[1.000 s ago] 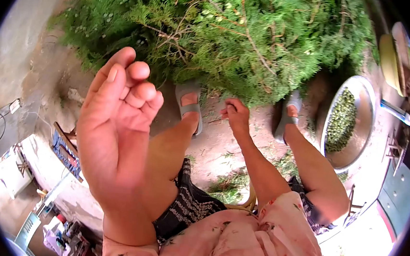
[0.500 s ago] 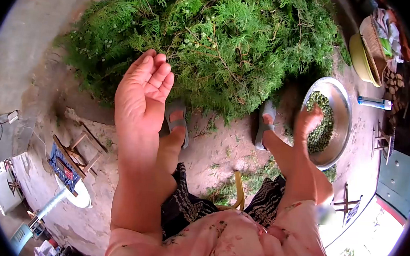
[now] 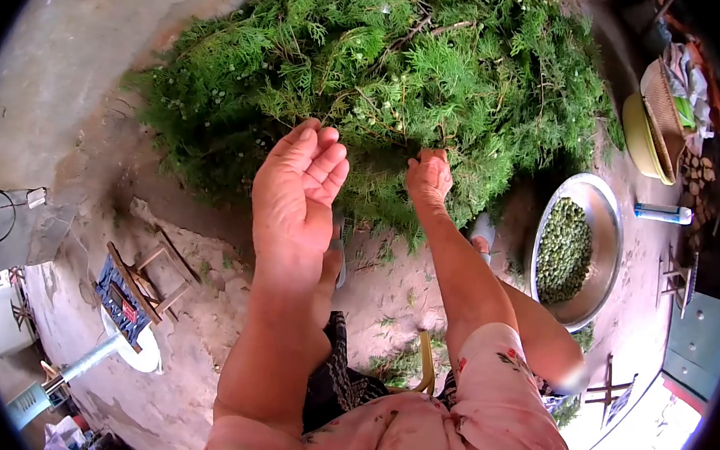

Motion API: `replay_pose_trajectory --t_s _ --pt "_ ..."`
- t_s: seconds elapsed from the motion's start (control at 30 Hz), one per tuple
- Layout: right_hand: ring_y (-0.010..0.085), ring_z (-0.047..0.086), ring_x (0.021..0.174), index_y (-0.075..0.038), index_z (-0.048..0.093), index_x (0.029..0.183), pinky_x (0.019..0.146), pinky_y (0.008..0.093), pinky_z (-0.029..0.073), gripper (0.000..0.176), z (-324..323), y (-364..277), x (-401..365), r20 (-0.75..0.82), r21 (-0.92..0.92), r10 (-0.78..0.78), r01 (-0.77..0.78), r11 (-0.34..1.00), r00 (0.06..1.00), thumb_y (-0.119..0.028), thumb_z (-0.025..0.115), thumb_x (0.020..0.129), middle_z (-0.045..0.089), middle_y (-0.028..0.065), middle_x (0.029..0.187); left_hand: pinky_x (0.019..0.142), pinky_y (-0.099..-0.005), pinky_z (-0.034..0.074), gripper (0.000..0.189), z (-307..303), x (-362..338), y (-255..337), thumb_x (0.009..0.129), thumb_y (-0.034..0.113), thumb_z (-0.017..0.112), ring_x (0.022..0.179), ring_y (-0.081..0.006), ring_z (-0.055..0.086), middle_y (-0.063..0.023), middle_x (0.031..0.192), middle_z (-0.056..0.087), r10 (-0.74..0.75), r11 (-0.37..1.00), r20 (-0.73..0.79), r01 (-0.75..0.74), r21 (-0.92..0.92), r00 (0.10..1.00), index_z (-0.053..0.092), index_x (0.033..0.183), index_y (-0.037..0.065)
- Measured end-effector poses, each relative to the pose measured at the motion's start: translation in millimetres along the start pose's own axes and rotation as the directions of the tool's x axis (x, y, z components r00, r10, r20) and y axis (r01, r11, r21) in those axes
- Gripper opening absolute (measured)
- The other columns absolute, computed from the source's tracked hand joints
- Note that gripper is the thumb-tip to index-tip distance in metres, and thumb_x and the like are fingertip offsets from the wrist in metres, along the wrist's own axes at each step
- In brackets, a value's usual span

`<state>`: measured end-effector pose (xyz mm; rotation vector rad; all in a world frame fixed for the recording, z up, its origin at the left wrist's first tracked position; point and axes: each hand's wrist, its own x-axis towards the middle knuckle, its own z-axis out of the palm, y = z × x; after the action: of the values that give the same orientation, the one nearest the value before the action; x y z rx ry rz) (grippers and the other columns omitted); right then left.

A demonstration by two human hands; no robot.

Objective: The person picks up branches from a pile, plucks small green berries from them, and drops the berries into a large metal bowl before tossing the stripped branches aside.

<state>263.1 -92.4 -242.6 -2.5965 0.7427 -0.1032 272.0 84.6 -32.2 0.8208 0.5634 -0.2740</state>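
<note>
A large heap of green conifer branches [image 3: 372,65] with small pale green cones fills the top of the view. My left hand [image 3: 303,178] is palm up at its near edge, fingers loosely bent and slightly apart, with no object visible in the palm. To its right my right hand [image 3: 430,178] reaches into the front of the heap with its fingers curled in; what they hold, if anything, is hidden. A wide metal basin [image 3: 605,244] stands to the right on the floor, partly filled with small green cones [image 3: 564,254].
A yellow tub [image 3: 640,137] and a woven basket [image 3: 663,109] lean together at the upper right, near a blue-and-white tube [image 3: 662,213]. Wooden folding stools [image 3: 162,273] stand on the left. My feet are beneath the heap's near edge.
My right hand has left the metal basin and moved left to the branches. My left hand keeps its palm-up pose and appears shifted slightly right and down as the view moved.
</note>
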Motion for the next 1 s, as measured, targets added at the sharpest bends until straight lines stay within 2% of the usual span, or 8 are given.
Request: replay_pose_trajectory --t_s 0.3,0.47,0.67,0.77,0.87,0.93,0.97,1.0 --pt "0.0316 0.055 0.062 -0.001 0.056 0.086 0.059 0.0406 0.044 0.02 -95.7 -7.0 -11.9 -0.137 0.53 -0.02 0.09 0.843 0.99 -0.02 0.054 0.08 0.058 0.0155 0.068 0.066 -0.0276 0.05 0.011 5.1 -5.4 -22.8 0.084 0.013 0.057 0.071 -0.0135 0.06 -0.004 0.084 0.063 -0.055 0.997 0.123 0.049 0.051 0.991 0.058 0.094 0.008" --pt "0.0133 0.042 0.05 -0.001 0.054 0.085 0.047 0.0294 0.036 0.017 -195.6 -52.5 -48.3 0.41 0.894 0.089 -0.42 0.156 0.908 -0.018 0.05 0.082 0.049 0.0043 0.063 0.063 -0.0251 0.049 0.012 18.9 -12.3 -41.7 0.084 0.013 0.059 0.075 -0.0123 0.06 -0.0038 0.087 0.063 -0.087 0.977 0.171 0.05 0.208 0.981 0.059 0.095 0.009" --pt "0.0108 0.036 0.048 -0.001 0.05 0.092 0.049 0.0274 0.036 0.02 -211.3 -49.0 -87.5 0.481 0.729 -0.279 -0.556 -0.399 0.831 -0.015 0.038 0.084 0.047 0.004 0.067 0.079 -0.0344 0.043 0.028 34.5 -14.5 -41.8 0.082 0.029 0.061 0.083 -0.0194 0.058 -0.0086 0.093 0.063 -0.174 0.95 0.379 0.053 0.308 0.909 0.058 0.095 0.005" --pt "0.0099 0.035 0.048 -0.002 0.05 0.094 0.048 0.0268 0.034 0.021 -203.6 -50.3 -97.0 0.461 0.724 -0.374 -0.585 -0.366 0.805 -0.02 0.046 0.084 0.043 0.0009 0.065 0.072 -0.0331 0.047 0.02 38.9 -19.8 -40.2 0.083 0.023 0.06 0.084 -0.0219 0.06 -0.0126 0.093 0.063 -0.21 0.974 0.609 0.106 0.202 0.765 0.057 0.092 0.005" --pt "0.013 0.048 0.056 -0.001 0.05 0.105 0.054 0.0306 0.042 0.032 -191.1 -33.4 -112.5 0.414 0.746 -0.447 -0.577 -0.332 0.793 -0.024 0.056 0.083 0.051 0.0019 0.072 0.064 -0.0312 0.049 0.014 42.4 -22.3 -49.6 0.084 0.015 0.059 0.082 -0.022 0.061 -0.0126 0.087 0.064 -0.17 0.978 0.502 0.084 0.189 0.848 0.057 0.09 0.003" --pt "0.0202 0.058 0.079 0.0 0.045 0.116 0.073 0.0353 0.049 0.039 -184.6 -29.6 -121.5 0.267 0.902 -0.518 -0.401 -0.163 0.813 -0.024 0.052 0.087 0.055 0.0102 0.097 0.06 -0.0295 0.048 0.011 46.0 -25.2 -51.6 0.082 0.012 0.061 0.074 -0.0191 0.059 -0.0107 0.082 0.062 -0.092 0.982 0.511 -0.007 0.19 0.854 0.057 0.087 0.002" --pt "0.0168 0.056 0.093 -0.004 0.044 0.117 0.084 0.0339 0.045 0.071 -184.7 -28.9 -118.6 0.428 0.904 -0.379 -0.379 0.199 0.821 -0.06 0.056 0.074 0.057 0.006 0.101 0.056 -0.0279 0.047 0.009 48.0 -27.4 -51.7 0.081 0.009 0.062 0.066 -0.0163 0.058 -0.0087 0.078 0.061 -0.014 0.977 0.523 -0.099 0.188 0.852 0.056 0.083 0.002" --pt "0.0168 0.056 0.093 -0.004 0.044 0.117 0.084 0.0339 0.045 0.071 -185.6 -28.4 -114.1 0.428 0.904 -0.379 -0.382 0.193 0.821 -0.06 0.056 0.074 0.057 0.006 0.101 0.053 -0.0262 0.046 0.009 49.9 -29.1 -51.8 0.08 0.007 0.063 0.057 -0.0134 0.056 -0.0068 0.073 0.06 0.063 0.964 0.536 -0.19 0.186 0.842 0.056 0.08 0.002"
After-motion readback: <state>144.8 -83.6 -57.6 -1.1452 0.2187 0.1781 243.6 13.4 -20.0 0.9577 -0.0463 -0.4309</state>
